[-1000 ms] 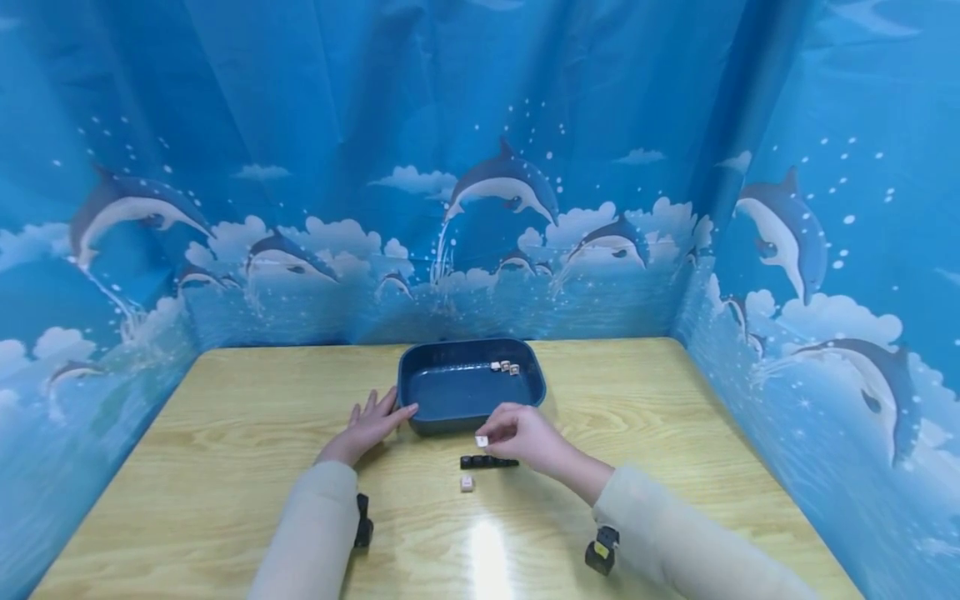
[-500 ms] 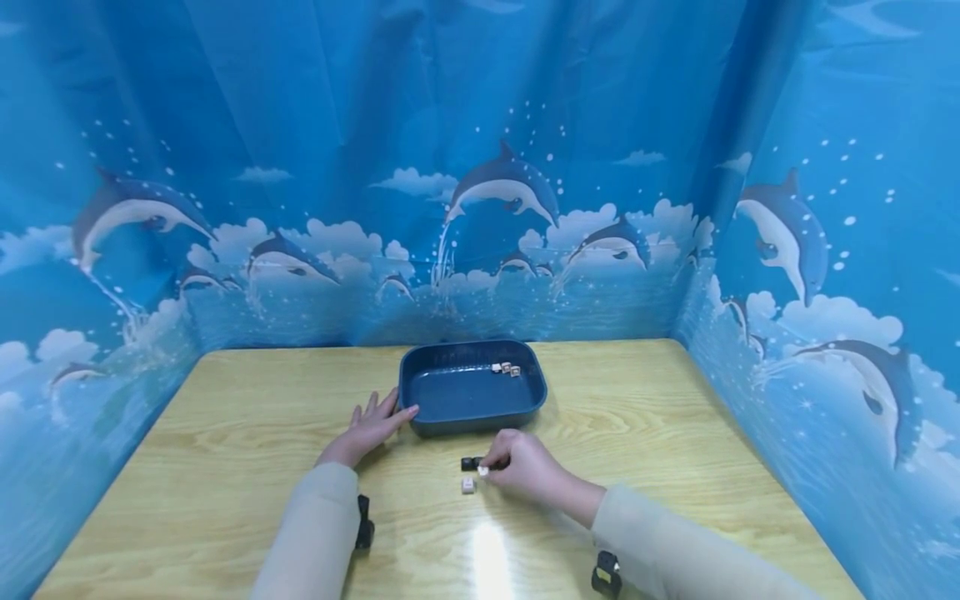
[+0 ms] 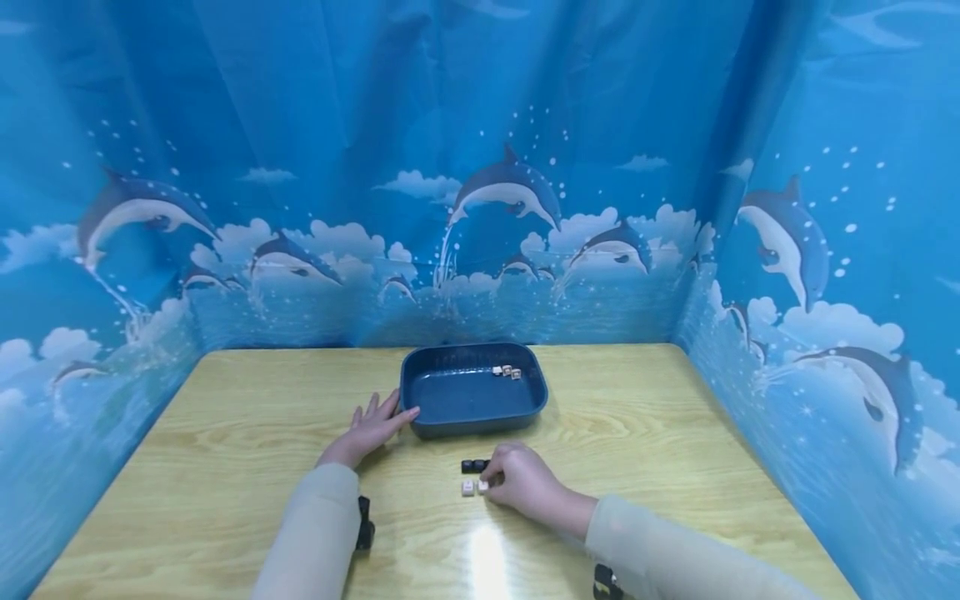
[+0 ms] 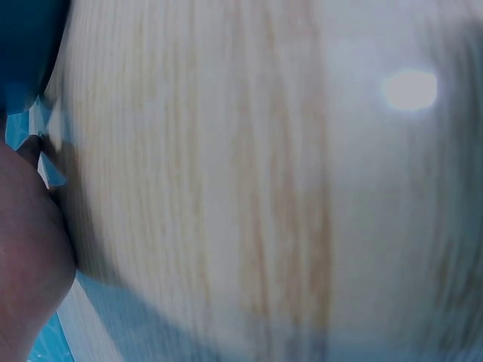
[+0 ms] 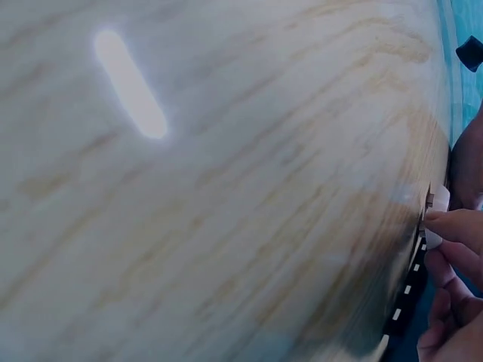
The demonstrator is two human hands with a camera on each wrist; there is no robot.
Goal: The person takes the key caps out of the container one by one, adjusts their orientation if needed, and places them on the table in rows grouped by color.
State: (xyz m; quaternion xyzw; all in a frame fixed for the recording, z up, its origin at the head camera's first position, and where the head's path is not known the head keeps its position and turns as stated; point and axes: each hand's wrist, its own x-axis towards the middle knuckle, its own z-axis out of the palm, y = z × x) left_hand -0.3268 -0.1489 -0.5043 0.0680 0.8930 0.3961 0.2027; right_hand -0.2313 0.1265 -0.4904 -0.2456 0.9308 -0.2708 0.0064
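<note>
My right hand (image 3: 528,483) pinches a small white keycap (image 3: 483,485) between thumb and index finger, low at the table. Just left of it sits another white keycap (image 3: 468,487). A row of black keycaps (image 3: 473,466) lies behind these two, its right part hidden by my fingers; the right wrist view shows more of that black row (image 5: 400,302) beside my fingertips. My left hand (image 3: 367,432) rests with spread, straight fingers at the left front corner of a dark blue tray (image 3: 472,426), thumb at the rim.
Several pale keycaps (image 3: 507,372) lie in the tray's back right part. Everything stands on a wood-grain table (image 3: 262,400). A blue curtain (image 3: 360,167) with dolphins hangs around its back and sides.
My right hand has come down and nearer from above the black row, bringing the white keycap beside the other white one. The left hand has stayed at the tray.
</note>
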